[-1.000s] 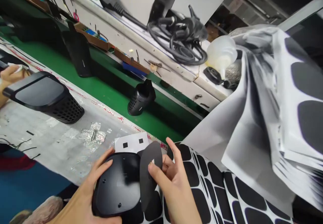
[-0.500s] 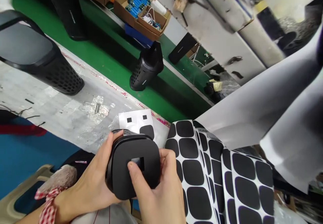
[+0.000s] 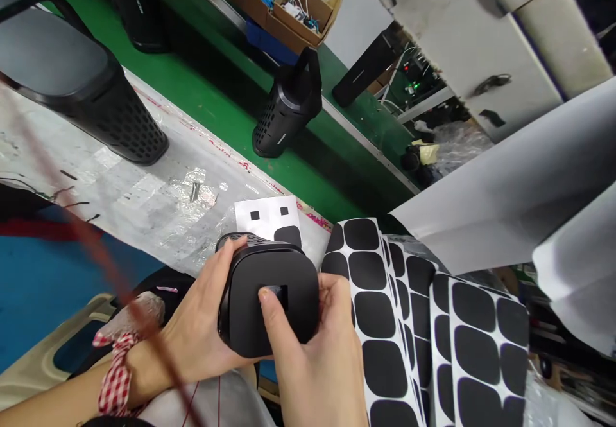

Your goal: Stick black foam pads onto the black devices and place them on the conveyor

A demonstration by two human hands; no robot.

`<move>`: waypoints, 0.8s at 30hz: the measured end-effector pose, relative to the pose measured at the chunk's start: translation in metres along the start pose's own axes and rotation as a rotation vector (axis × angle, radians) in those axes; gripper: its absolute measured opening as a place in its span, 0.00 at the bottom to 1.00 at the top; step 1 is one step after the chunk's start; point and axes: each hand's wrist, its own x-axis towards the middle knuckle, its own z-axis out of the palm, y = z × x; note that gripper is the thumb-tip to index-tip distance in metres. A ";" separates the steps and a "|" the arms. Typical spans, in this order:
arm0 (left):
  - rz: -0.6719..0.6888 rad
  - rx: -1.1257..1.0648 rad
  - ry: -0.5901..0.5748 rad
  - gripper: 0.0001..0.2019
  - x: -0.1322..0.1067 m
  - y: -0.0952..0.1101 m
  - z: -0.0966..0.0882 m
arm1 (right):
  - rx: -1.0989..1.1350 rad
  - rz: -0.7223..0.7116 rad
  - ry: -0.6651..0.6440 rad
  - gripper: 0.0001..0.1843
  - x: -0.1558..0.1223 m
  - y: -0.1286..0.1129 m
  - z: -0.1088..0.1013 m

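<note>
A black device housing with perforated sides is tipped so that its rounded-square end faces me. A matte black pad with a small rectangular cutout covers that end. My left hand is wrapped around the housing's left side and underside. From the right, my right hand grips the edge, its thumb pressed on the pad beside the cutout. Just behind the housing lies a white backing sheet with black squares and one rounded black pad. Sheets of rounded black stickers stand stacked to the right of my right hand.
A larger black housing with a handle stands on the white bench at left. Beyond, a smaller handled housing stands on the green surface. Cardboard boxes hold blue parts. White sheets hang at right.
The view has shifted, so the hands and housing appear slightly higher and further right. My grip and thumb position look the same. A blurred reddish strand now crosses the left foreground.
</note>
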 end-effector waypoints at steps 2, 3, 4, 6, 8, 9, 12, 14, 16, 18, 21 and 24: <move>-0.004 -0.012 -0.018 0.53 0.001 0.001 -0.001 | -0.013 0.004 0.011 0.24 0.000 0.001 0.001; -0.003 -0.012 -0.026 0.53 0.001 0.001 -0.001 | -0.024 0.005 0.019 0.25 0.000 0.002 0.002; 0.001 -0.014 -0.031 0.54 0.001 0.001 -0.002 | -0.032 0.005 0.025 0.25 0.000 0.003 0.002; 0.008 -0.013 -0.038 0.55 0.001 0.002 -0.003 | -0.035 0.008 0.026 0.26 0.000 0.005 0.003; -0.004 -0.027 -0.051 0.55 0.000 0.002 -0.005 | -0.031 0.002 0.020 0.27 0.000 0.007 0.003; -0.010 -0.032 -0.057 0.55 0.000 0.002 -0.005 | -0.032 0.002 0.016 0.27 0.000 0.008 0.003; -0.010 -0.037 -0.059 0.56 -0.002 0.002 -0.006 | -0.039 0.004 0.009 0.27 -0.001 0.007 0.003; -0.007 -0.028 -0.057 0.56 -0.002 0.001 -0.006 | -0.032 0.001 0.003 0.25 -0.002 0.007 0.003; 0.001 -0.013 -0.048 0.55 -0.002 0.000 -0.005 | -0.018 -0.006 0.005 0.25 -0.003 0.006 0.004; 0.025 0.006 -0.047 0.55 -0.001 -0.001 -0.006 | -0.017 -0.012 0.018 0.25 -0.003 0.006 0.005; 0.090 0.006 -0.091 0.49 0.001 -0.004 -0.010 | -0.035 -0.017 0.018 0.24 -0.002 0.005 0.007; 0.124 0.019 -0.125 0.40 0.001 -0.006 -0.014 | -0.037 -0.001 0.021 0.24 -0.002 0.005 0.008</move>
